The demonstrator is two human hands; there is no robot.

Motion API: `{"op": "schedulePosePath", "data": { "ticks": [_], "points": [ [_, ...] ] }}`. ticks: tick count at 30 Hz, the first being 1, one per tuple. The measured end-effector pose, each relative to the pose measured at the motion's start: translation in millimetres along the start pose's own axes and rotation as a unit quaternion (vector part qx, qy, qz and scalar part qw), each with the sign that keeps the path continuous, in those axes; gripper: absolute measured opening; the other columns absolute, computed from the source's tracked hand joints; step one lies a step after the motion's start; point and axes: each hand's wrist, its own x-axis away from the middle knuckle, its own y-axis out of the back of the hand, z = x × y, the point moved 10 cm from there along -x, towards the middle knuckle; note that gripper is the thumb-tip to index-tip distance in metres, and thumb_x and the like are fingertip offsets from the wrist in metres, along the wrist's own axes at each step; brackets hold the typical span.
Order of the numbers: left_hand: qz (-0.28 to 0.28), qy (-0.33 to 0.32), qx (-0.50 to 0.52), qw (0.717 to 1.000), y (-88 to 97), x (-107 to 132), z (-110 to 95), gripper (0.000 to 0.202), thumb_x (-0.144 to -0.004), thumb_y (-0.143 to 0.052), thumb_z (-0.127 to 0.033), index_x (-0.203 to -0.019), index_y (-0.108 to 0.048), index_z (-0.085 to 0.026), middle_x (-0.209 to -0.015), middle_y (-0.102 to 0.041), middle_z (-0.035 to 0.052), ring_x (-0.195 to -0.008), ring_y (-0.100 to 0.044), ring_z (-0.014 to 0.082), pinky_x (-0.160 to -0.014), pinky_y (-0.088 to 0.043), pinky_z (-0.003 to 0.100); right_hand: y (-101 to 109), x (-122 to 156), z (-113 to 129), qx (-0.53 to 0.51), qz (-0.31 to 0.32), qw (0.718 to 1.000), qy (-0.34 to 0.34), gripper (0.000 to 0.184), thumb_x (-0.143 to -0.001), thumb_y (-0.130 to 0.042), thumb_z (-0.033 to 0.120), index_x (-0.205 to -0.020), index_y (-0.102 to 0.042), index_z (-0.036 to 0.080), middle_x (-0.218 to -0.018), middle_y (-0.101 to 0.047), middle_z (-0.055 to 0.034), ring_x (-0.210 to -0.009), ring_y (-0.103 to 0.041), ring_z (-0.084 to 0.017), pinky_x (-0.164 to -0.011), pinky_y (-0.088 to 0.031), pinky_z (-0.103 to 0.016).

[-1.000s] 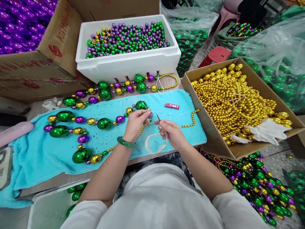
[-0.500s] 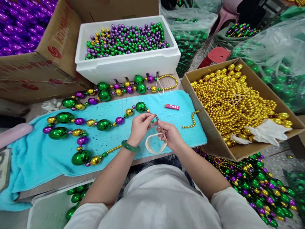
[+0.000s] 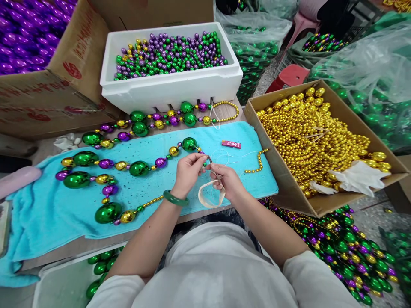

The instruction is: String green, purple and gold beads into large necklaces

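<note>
My left hand point(image 3: 189, 173), with a green bangle point(image 3: 175, 198) at its wrist, is closed in a pinch at the end of a bead strand point(image 3: 139, 168). Thumb and fingertips hide the exact spot; it seems to be the string there. My right hand point(image 3: 230, 182) is wrapped round a pair of scissors point(image 3: 201, 194) whose large loop handle is bound in pale tape. Their blades point up at the left fingertips. Green, purple and gold beads of the strand curve leftward over the blue towel point(image 3: 173, 184). White thread runs right to a short gold bead chain point(image 3: 259, 164).
A small magenta packet point(image 3: 231, 144) lies beyond my hands. Behind the towel are a finished-looking bead strand point(image 3: 189, 119) and a white foam box point(image 3: 173, 87) of small beads. A carton point(image 3: 316, 205) of gold bead chains stands right, a purple-bead carton point(image 3: 77, 55) left.
Both hands stay together in nearly the same place. The scissors' loop handle has tilted slightly, and the view has shifted a little.
</note>
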Motion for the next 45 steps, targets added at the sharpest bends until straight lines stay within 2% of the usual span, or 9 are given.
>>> {"op": "schedulePosePath", "data": {
  "ticks": [6,13,19,24,31,33,35,38,45],
  "points": [
    [0.000,-0.002,0.001,1.000,-0.9,-0.8,-0.2,0.023,-0.067,-0.073,-0.036,-0.078,-0.072,-0.016,-0.067,-0.066,0.0001,-0.046,-0.051,0.0077,-0.043,-0.035,0.021,3.4,-1.7,0.1,-0.002,-0.002,1.000,0.013,0.025,-0.065,-0.076,0.036,-0.071,-0.064,0.015,-0.049,-0.046,0.0056,-0.035,-0.031,-0.003,-0.032,-0.016,-0.018],
    [-0.012,-0.014,-0.015,1.000,2.4,-2.6,1.1,0.021,-0.069,-0.072,-0.034,-0.079,-0.073,-0.015,-0.064,-0.066,-0.0002,-0.046,-0.051,0.0080,-0.043,-0.036,0.021,-0.5,-4.1,-8.4,-0.031,0.028,0.998,-0.047,0.028,-0.068,-0.076,0.038,-0.073,-0.062,0.014,-0.049,-0.046,0.0057,-0.036,-0.031,-0.003,-0.031,-0.017,-0.016],
    [-0.011,-0.036,-0.046,0.998,2.1,-4.2,0.3,0.023,-0.071,-0.071,-0.035,-0.081,-0.073,-0.015,-0.062,-0.065,-0.0003,-0.045,-0.052,0.0080,-0.043,-0.038,0.020,3.0,-7.9,-5.6,-0.026,0.024,0.999,-0.018,0.025,-0.075,-0.072,0.035,-0.075,-0.063,0.012,-0.047,-0.045,0.0058,-0.033,-0.029,-0.002,-0.031,-0.017,-0.015],
    [-0.010,-0.040,-0.050,0.998,1.6,-4.6,-1.1,0.020,-0.071,-0.071,-0.033,-0.079,-0.072,-0.015,-0.064,-0.066,-0.0001,-0.046,-0.052,0.0082,-0.043,-0.039,0.020,-0.1,-5.6,-7.5,-0.044,0.030,0.997,-0.054,0.025,-0.077,-0.070,0.035,-0.072,-0.062,0.012,-0.048,-0.046,0.0052,-0.034,-0.030,-0.002,-0.030,-0.017,-0.015],
    [0.070,-0.019,0.032,0.997,-13.0,-3.4,6.0,0.024,-0.076,-0.069,-0.038,-0.076,-0.059,-0.015,-0.103,-0.071,0.0066,-0.046,-0.047,0.0028,-0.041,-0.037,0.018,-2.0,-9.1,-10.5,-0.038,0.040,0.997,-0.059,0.023,-0.080,-0.067,0.033,-0.075,-0.062,0.012,-0.047,-0.045,0.0058,-0.032,-0.029,-0.002,-0.030,-0.017,-0.013],
    [0.103,-0.015,0.062,0.993,-18.0,-4.0,10.3,0.027,-0.077,-0.068,-0.040,-0.077,-0.055,-0.016,-0.098,-0.071,0.0056,-0.046,-0.046,0.0033,-0.041,-0.036,0.018,-3.5,-9.4,-12.2,-0.044,0.048,0.996,-0.064,0.022,-0.080,-0.066,0.032,-0.074,-0.061,0.012,-0.047,-0.045,0.0058,-0.032,-0.029,-0.002,-0.030,-0.017,-0.012],
    [0.127,-0.017,0.076,0.989,-21.2,-4.8,12.9,0.027,-0.079,-0.067,-0.041,-0.078,-0.053,-0.018,-0.080,-0.069,0.0017,-0.047,-0.047,0.0053,-0.043,-0.037,0.019,-5.2,-8.7,-12.8,-0.055,0.056,0.994,-0.072,0.021,-0.081,-0.064,0.032,-0.075,-0.061,0.012,-0.048,-0.046,0.0054,-0.032,-0.030,-0.002,-0.029,-0.018,-0.012],
    [0.131,-0.045,0.071,0.988,-20.3,-6.2,9.1,0.025,-0.081,-0.065,-0.040,-0.078,-0.055,-0.018,-0.061,-0.058,-0.0032,-0.050,-0.049,0.0080,-0.048,-0.041,0.020,-5.9,-7.1,-10.4,-0.075,0.060,0.992,-0.077,0.020,-0.083,-0.061,0.031,-0.076,-0.061,0.012,-0.048,-0.047,0.0046,-0.032,-0.031,-0.002,-0.029,-0.019,-0.012],
    [0.092,-0.099,-0.001,0.991,-16.2,-7.0,-1.7,0.018,-0.082,-0.061,-0.033,-0.076,-0.057,-0.017,-0.065,-0.059,-0.0015,-0.059,-0.054,0.0095,-0.056,-0.045,0.021,-2.3,-3.6,-6.4,-0.069,0.055,0.993,-0.080,0.021,-0.083,-0.061,0.031,-0.077,-0.062,0.011,-0.050,-0.047,0.0038,-0.034,-0.033,-0.003,-0.030,-0.020,-0.013]
  ]
}}
